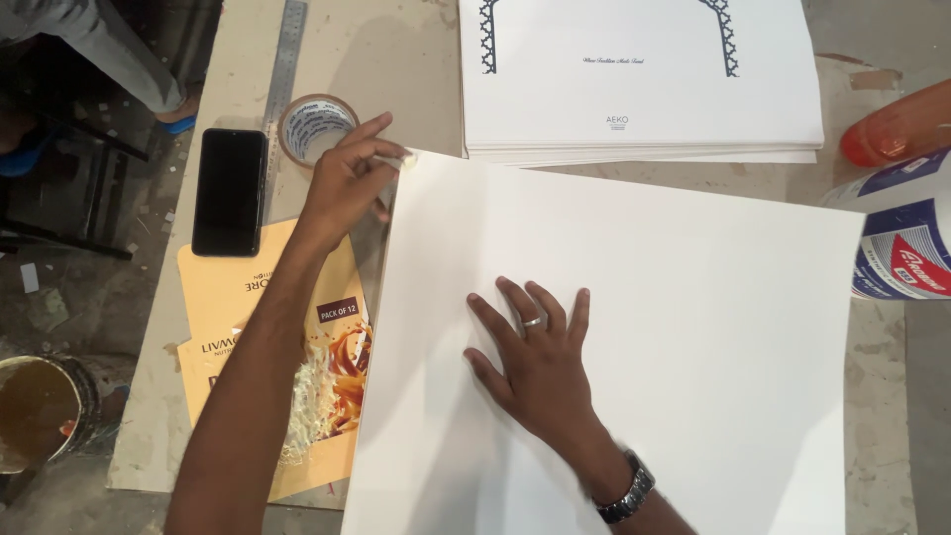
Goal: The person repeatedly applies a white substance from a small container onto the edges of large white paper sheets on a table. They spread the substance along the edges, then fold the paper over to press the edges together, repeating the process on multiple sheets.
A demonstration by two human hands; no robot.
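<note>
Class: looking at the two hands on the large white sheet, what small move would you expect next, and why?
Probably the left hand lifts or folds the corner it pinches on the large white card sheet, since the right hand lies flat, pinning the middle.

Both bare forearms enter from the lower edge of the view and reach up and away from the person. The left hand (347, 183) is extended furthest, at upper left: wrist slightly bent, index finger stretched out toward the upper right, thumb and remaining fingers drawn together in a pinch at the fingertips (381, 157). The left forearm runs straight and diagonal from the lower left. The right hand (535, 362) lies palm down, fingers spread and nearly straight, pointing up and slightly left, thumb splayed to the left. It bears a plain silver ring on one finger and a dark metal wristwatch at the wrist.
</note>
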